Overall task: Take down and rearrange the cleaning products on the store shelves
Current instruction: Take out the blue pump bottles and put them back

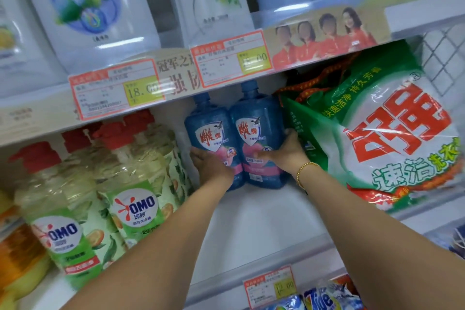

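White shelf [251,221] beside OMO bottles [136,199]: hands [210,165] [286,152] grip two blue bottles [256,118].

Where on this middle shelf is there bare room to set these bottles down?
Bare white shelf board runs from the blue bottles, held by left hand and right hand, forward to the shelf edge, between OMO bottles and the detergent bag. Both sides are crowded.

Shop, price tags [117,88] on stocked shelves [251,209]
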Available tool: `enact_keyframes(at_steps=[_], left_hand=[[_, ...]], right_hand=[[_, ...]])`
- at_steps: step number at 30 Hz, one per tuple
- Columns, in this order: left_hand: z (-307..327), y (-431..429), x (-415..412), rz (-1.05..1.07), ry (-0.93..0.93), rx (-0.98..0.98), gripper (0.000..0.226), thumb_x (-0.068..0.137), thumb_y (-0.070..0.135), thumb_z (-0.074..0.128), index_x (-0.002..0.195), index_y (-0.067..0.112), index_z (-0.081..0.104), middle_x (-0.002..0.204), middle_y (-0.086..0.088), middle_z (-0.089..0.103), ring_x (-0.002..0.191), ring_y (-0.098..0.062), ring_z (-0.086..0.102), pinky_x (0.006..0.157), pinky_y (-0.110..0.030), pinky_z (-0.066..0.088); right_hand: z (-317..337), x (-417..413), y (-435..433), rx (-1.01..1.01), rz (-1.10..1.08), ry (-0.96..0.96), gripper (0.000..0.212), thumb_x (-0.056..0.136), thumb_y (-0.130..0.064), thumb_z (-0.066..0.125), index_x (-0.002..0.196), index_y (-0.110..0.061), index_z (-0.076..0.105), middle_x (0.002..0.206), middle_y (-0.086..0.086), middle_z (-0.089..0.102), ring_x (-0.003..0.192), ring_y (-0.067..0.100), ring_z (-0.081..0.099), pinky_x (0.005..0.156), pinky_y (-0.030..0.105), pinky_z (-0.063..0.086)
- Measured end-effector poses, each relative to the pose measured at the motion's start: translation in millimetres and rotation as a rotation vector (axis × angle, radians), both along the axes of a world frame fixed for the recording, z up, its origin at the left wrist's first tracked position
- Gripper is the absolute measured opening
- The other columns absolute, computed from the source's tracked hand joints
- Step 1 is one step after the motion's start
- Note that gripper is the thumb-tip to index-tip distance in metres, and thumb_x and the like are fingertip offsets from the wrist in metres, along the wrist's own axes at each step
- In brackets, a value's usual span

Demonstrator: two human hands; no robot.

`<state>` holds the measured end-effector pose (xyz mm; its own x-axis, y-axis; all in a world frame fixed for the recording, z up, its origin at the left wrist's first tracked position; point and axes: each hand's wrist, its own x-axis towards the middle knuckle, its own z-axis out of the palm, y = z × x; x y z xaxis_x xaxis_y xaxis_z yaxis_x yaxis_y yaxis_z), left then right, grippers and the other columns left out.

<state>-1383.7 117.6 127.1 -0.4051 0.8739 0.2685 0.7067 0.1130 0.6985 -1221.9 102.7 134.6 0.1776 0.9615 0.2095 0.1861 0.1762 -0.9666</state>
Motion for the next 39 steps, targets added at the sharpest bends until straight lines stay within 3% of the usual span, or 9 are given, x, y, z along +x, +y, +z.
enact_keyframes(at_steps=[3, 7, 10, 14, 22, 26, 29, 33, 39], left_hand=[[-4.2, -12.5, 1.9, -0.063, 0.033, -0.092, 0.126, 0.074, 0.031, 0.08, 0.149, 0.005, -0.017, 0.16, -0.016, -0.008, 0.148, -0.029, 0.004, 0.117, -0.037, 0.021], [-9.0, -22.7, -4.5, -0.215, -0.053, -0.078, 0.087, 0.056, 0.029, 0.084, 0.133, 0.013, 0.045, 0.135, -0.009, 0.052, 0.116, -0.024, 0.055, 0.09, -0.028, 0.048], [-0.6, -41.5, -0.7, -0.422, -0.156, -0.062, 0.068, 0.064, 0.017, 0.086, 0.124, 0.017, 0.053, 0.119, 0.002, 0.063, 0.111, -0.02, 0.06, 0.097, -0.032, 0.046], [6.6, -74.2, -2.8, -0.655, -0.397, -0.161, 0.107, 0.044, 0.024, 0.09, 0.138, 0.028, 0.039, 0.132, 0.006, 0.059, 0.122, -0.018, 0.055, 0.107, -0.044, 0.042], [67.9, -139.0, -17.7, -0.733, -0.199, -0.165, 0.063, 0.052, 0.027, 0.091, 0.109, 0.027, 0.065, 0.103, 0.005, 0.074, 0.095, -0.015, 0.071, 0.093, -0.035, 0.053], [95.0, -176.2, -14.3, -0.703, 0.092, -0.312, 0.06, 0.047, 0.051, 0.086, 0.099, 0.028, 0.07, 0.101, 0.007, 0.074, 0.095, -0.014, 0.071, 0.095, -0.035, 0.052], [91.8, -214.4, -20.5, -0.799, 0.044, -0.48, 0.048, 0.059, 0.032, 0.081, 0.105, 0.025, 0.067, 0.109, 0.003, 0.073, 0.099, -0.014, 0.069, 0.091, -0.032, 0.054], [48.3, -267.5, -39.4, -0.828, -0.303, -0.294, 0.072, 0.064, 0.001, 0.084, 0.126, 0.02, 0.054, 0.121, -0.001, 0.066, 0.109, -0.017, 0.065, 0.087, -0.031, 0.054], [7.0, -351.0, -63.1, -0.529, -0.243, 0.137, 0.088, 0.05, -0.003, 0.091, 0.127, 0.017, 0.052, 0.114, 0.005, 0.069, 0.104, -0.005, 0.066, 0.077, -0.017, 0.053]], right_hand=[[4.1, -2.0, -4.0, -0.028, -0.008, -0.113, 0.101, 0.056, -0.027, 0.09, 0.136, -0.012, 0.03, 0.139, 0.006, 0.048, 0.123, 0.025, 0.049, 0.1, 0.034, 0.042], [11.6, -2.4, -19.3, -0.025, -0.083, -0.339, 0.095, 0.057, -0.04, 0.087, 0.133, -0.014, 0.036, 0.135, 0.004, 0.053, 0.119, 0.025, 0.054, 0.09, 0.029, 0.043], [12.1, 1.0, -41.1, -0.004, -0.058, -0.349, 0.092, 0.048, -0.043, 0.089, 0.125, -0.02, 0.046, 0.126, 0.0, 0.059, 0.109, 0.024, 0.059, 0.085, 0.028, 0.048], [6.8, 5.5, -75.9, 0.046, 0.057, -0.112, 0.075, 0.046, -0.033, 0.092, 0.11, -0.023, 0.053, 0.105, -0.005, 0.064, 0.091, 0.017, 0.061, 0.074, 0.027, 0.05], [-7.1, -16.0, -132.7, -0.001, 0.264, 0.615, 0.043, 0.065, -0.018, 0.083, 0.104, -0.016, 0.065, 0.095, 0.005, 0.073, 0.075, 0.015, 0.071, 0.055, 0.027, 0.056], [-8.2, -12.9, -173.5, -0.064, 0.385, 0.639, 0.051, 0.069, -0.023, 0.078, 0.116, -0.016, 0.062, 0.099, 0.005, 0.073, 0.087, 0.023, 0.071, 0.066, 0.036, 0.059], [-19.6, -6.2, -212.9, -0.039, 0.433, 0.572, 0.063, 0.058, -0.019, 0.081, 0.116, -0.017, 0.057, 0.1, 0.002, 0.073, 0.085, 0.021, 0.071, 0.074, 0.043, 0.059], [-32.7, -8.2, -255.2, 0.024, 0.529, 0.498, 0.074, 0.05, -0.009, 0.084, 0.118, -0.018, 0.054, 0.108, 0.005, 0.07, 0.091, 0.022, 0.07, 0.077, 0.042, 0.058], [-17.1, -22.4, -285.8, 0.234, 0.772, 0.191, 0.085, 0.044, 0.005, 0.083, 0.118, -0.024, 0.053, 0.111, -0.007, 0.068, 0.099, 0.009, 0.067, 0.072, 0.019, 0.054]])
